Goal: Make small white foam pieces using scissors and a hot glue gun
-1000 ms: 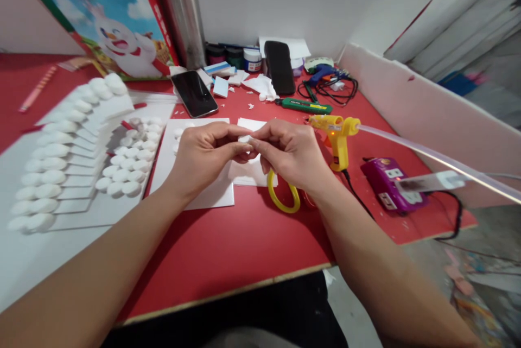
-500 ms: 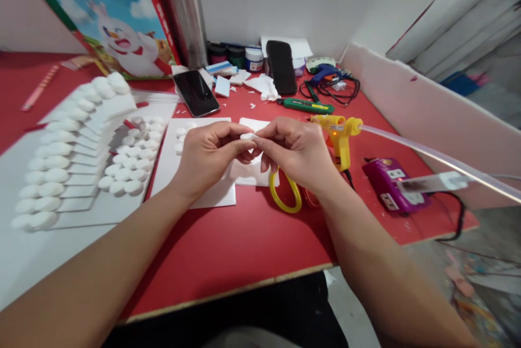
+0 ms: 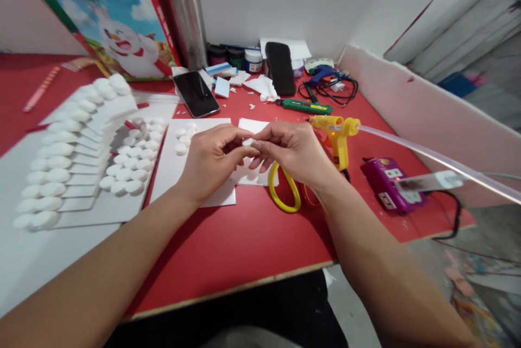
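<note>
Between the fingertips of both hands is a small white piece. My left hand pinches it from the left, and my right hand pinches it from the right. Beneath them lie a white board with several small white discs and some white sheets. Yellow scissor handles show just below my right hand; the blades are hidden. A yellow glue gun with a long clear stick stands to the right of that hand.
On the left, several white discs and rows of white ovals rest on boards. Two phones, a steel bottle, paint jars and a green cutter are behind the hands. A purple power socket lies right, with cables.
The fingers have shifted slightly around the white piece, and less of it shows between them. My left hand has moved a little to the right, uncovering more discs on the board.
</note>
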### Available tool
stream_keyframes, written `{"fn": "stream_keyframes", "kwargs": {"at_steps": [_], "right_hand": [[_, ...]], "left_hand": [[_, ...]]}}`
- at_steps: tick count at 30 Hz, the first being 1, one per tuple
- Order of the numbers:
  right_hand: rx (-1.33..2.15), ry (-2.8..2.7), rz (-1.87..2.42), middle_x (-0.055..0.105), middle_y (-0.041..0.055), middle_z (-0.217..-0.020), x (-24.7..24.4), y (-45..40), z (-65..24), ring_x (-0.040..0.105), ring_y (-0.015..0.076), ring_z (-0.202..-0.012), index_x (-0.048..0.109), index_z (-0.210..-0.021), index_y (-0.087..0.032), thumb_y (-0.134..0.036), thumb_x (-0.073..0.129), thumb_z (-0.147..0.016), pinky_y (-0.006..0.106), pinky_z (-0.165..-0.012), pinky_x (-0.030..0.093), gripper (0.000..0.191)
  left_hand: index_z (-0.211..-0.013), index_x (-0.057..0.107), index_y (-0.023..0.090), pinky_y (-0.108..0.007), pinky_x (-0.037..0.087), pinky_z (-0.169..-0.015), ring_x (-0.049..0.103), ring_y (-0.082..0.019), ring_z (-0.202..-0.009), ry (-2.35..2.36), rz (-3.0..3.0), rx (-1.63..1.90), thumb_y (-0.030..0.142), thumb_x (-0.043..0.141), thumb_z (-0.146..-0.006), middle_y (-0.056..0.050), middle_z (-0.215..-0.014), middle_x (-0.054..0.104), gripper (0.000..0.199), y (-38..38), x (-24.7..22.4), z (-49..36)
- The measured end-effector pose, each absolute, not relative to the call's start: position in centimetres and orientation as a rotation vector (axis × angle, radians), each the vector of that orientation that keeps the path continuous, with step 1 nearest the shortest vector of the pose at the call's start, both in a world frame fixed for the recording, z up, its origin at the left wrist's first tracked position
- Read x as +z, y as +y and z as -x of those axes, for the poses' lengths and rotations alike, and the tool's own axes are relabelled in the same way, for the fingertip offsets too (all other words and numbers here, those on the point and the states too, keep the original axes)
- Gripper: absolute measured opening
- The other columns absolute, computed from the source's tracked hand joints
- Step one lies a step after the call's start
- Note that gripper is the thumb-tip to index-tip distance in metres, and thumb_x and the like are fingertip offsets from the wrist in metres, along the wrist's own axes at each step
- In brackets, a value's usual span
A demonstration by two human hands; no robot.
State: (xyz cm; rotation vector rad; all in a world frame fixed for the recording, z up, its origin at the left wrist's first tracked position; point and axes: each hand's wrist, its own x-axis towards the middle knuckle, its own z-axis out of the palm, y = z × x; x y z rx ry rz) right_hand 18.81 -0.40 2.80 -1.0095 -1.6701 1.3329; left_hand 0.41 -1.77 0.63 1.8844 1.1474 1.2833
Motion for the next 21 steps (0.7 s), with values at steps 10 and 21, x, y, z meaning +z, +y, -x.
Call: {"fn": "stream_keyframes", "kwargs": {"at_steps": [10, 21], "right_hand": [[1.250, -1.611, 1.088, 0.072, 0.0040, -0.068, 2.5, -0.3, -18.7, 0.071, 0.0159, -0.052, 0.064, -0.077, -0.015, -0.038, 0.081, -0.084, 0.024, -0.045, 0.058, 0.030], [1.308, -1.306, 1.079, 0.066, 0.0022, -0.056, 3.0, 0.3, -18.8, 0.052, 0.0073, -0.037, 0.063, -0.067, -0.018, -0.073, 0.067, -0.085, 0.021, -0.036, 0.037, 0.058]], "left_hand": [[-0.106, 0.078, 0.016, -0.024, 0.051, -0.064, 0.064, -0.012, -0.064, 1.036, -1.942, 1.108, 0.024, 0.064, -0.097, -0.004, -0.085, 0.070, 0.019, -1.1, 1.0, 0.3], [-0.088, 0.071, 0.006, -0.014, 0.038, -0.047, 0.050, -0.005, -0.053, 0.600, -0.735, 0.948, 0.011, 0.067, -0.088, -0.004, -0.074, 0.061, 0.007, -0.5, 0.5, -0.6]]}}
